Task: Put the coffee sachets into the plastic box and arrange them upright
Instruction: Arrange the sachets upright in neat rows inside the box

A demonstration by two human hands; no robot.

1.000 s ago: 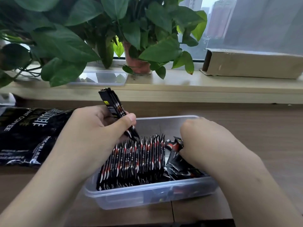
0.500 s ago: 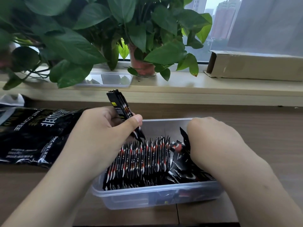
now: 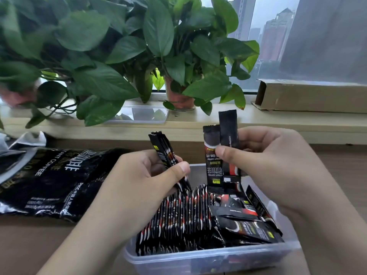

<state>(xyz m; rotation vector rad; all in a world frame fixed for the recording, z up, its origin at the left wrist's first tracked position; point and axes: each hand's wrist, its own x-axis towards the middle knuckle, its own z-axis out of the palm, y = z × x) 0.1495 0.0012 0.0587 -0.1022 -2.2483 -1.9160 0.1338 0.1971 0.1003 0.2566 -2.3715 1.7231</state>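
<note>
A clear plastic box sits on the wooden table in front of me. Inside, a row of black-and-red coffee sachets stands upright on the left, while several loose sachets lie flat on the right. My left hand grips a thin stack of sachets, tilted, over the box's back left. Above the box's back, my right hand is lifted, pinching two sachets held upright between thumb and fingers.
A large black instant-coffee bag lies on the table to the left. Behind runs a window ledge with potted plants, a clear lid and a long cardboard box.
My right hand has risen out of the box's right side holding two sachets. The left hand keeps its stack in about the same place. The camera has tilted slightly.
</note>
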